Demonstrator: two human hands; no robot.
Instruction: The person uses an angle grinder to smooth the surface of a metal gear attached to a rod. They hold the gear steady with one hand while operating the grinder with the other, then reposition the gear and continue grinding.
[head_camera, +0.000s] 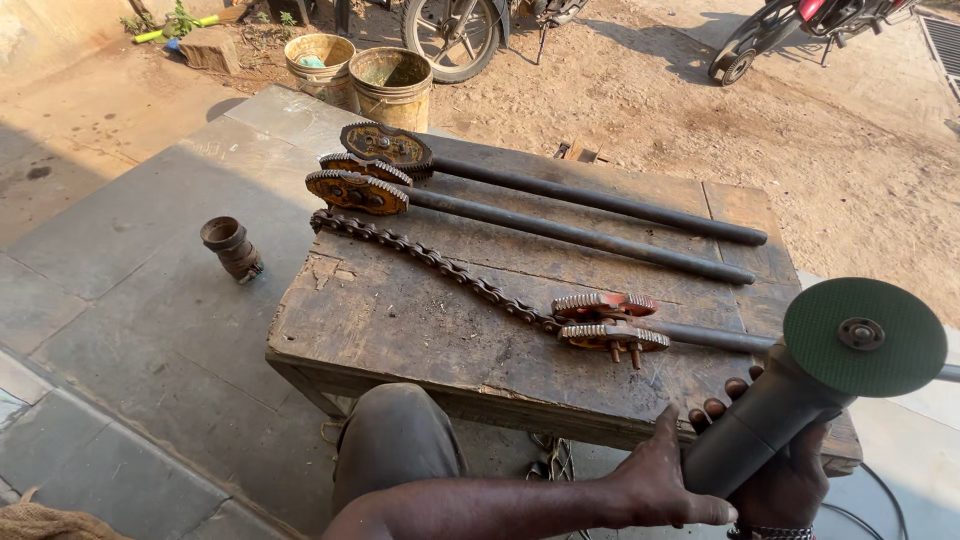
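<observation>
I hold a dark grey angle grinder (770, 420) with a green disc (866, 337) over the near right corner of a worn wooden table (400, 320). My right hand (790, 490) is wrapped around the grinder's body from below, fingers curling over its far side. My left hand (655, 480) presses against the rear of the body, thumb stretched along it. On the table lie three long chain wrenches with rusty toothed heads: two at the back (385, 145) (358, 190), and one near the disc (610, 320) with its chain (430, 260) stretched left.
A short rusty pipe fitting (232, 247) stands on the stone slabs left of the table. Two buckets (392, 85) (320, 62) sit behind it, with a motorbike wheel (450, 35) and another bike (790, 30) on the dirt. My knee (395, 440) is under the table's front edge. A cable (880, 500) trails at right.
</observation>
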